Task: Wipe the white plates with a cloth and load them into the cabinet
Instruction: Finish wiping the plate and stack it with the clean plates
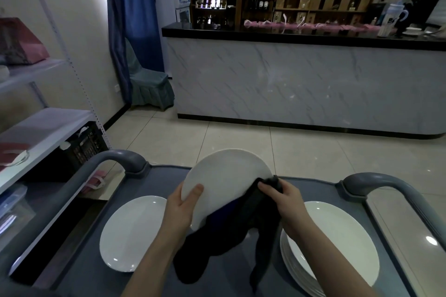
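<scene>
Your bare forearms come in from the bottom edge and meet over the cart. Your left hand [183,202] grips the white plate [224,176] at its lower left rim. The thumb lies flat on the smooth, glossy face, and the other fingers are hidden behind it. The plate is round and shallow, lifted clear of the cart and tilted with its face toward you. Your right hand [284,202] is curled, knuckles up, round a bunched fold of the dark cloth [231,231], holding it against the plate's right rim. The cloth is soft and limp. From that hand it drapes across the plate's lower edge and hangs in two loose tails between your forearms.

Below and outside your left hand, a single white plate [130,234] lies flat on the matte grey top of the cart [96,277]. Below and outside your right hand sits a stack of white plates [337,239], their rims stepped. Beyond each hand, a rounded grey handle [115,157] arches up from a cart corner.

Farther out from your left hand stands a white metal rack [43,128] with perforated uprights, and a black lattice crate [87,147] sits under one shelf. Past the held plate, pale glossy floor tiles [241,142] run to a counter [301,89] with a marble-patterned front and a black top. Left of the counter is a chair [149,84] in a pleated grey-green cover, beside a blue curtain [130,19].
</scene>
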{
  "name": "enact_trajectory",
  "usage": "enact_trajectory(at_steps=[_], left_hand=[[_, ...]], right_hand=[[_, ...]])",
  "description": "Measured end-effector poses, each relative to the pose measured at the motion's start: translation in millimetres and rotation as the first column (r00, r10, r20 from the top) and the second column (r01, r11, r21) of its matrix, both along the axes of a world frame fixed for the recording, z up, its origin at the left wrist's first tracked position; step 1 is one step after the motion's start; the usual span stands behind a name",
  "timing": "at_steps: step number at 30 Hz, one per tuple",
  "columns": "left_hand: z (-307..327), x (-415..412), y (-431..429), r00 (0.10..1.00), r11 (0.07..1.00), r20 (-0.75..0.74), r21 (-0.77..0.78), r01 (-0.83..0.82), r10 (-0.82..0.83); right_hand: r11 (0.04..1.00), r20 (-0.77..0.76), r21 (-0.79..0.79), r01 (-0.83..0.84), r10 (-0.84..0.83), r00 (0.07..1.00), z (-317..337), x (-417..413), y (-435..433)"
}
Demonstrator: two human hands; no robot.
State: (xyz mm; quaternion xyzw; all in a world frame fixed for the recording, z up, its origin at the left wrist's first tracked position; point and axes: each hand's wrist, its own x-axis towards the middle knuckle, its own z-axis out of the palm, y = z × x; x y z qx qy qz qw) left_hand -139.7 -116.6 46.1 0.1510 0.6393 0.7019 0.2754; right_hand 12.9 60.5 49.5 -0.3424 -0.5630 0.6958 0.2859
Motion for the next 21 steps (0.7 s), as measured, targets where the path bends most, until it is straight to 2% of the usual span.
enact_trajectory(at_steps=[2, 3, 5, 8, 11, 13, 15, 18, 20, 21], left_hand=[[4, -4, 2, 0.993, 1.000, -0.113, -0.019, 0.024, -0.026], [7, -8, 1, 0.984, 0.998, -0.169, -0.024, 0.057, -0.060], [14, -17, -1, 0.954, 0.989, -0.260, -0.050, 0.141, -0.150], [24, -26, 5, 0.816, 0.942, -0.472, -0.198, 0.272, -0.334], [29, -25, 15, 0.623, 0.878, -0.620, -0.362, 0.314, -0.478], [27, -21, 15, 0.624, 0.888, -0.632, -0.342, 0.307, -0.459], [25, -20, 10, 0.696, 0.930, -0.617, -0.257, 0.264, -0.368], [19, -17, 3, 0.862, 0.980, -0.467, -0.089, 0.176, -0.197], [15, -12, -1, 0.937, 0.994, -0.334, 0.001, 0.114, -0.107], [13, -10, -2, 0.954, 0.996, -0.290, 0.024, 0.089, -0.078]], right_hand=[[1.000, 0.034, 0.000, -0.030, 0.030, 0.999, 1, -1, 3], [0.997, 0.064, 0.056, -0.048, 0.045, 0.997, 5, -2, 6], [0.954, 0.170, 0.277, -0.113, 0.067, 0.983, 16, -6, 13], [0.727, 0.377, 0.617, -0.300, 0.061, 0.924, 33, -17, 10], [0.499, 0.494, 0.739, -0.453, 0.056, 0.868, 38, -29, -8], [0.441, 0.489, 0.778, -0.447, 0.023, 0.872, 37, -31, -14], [0.496, 0.425, 0.779, -0.383, 0.031, 0.905, 36, -31, -9], [0.708, 0.290, 0.663, -0.245, 0.059, 0.955, 28, -22, 4], [0.887, 0.195, 0.417, -0.198, 0.126, 0.973, 18, -11, 10], [0.943, 0.154, 0.265, -0.200, 0.163, 0.974, 12, -7, 10]])
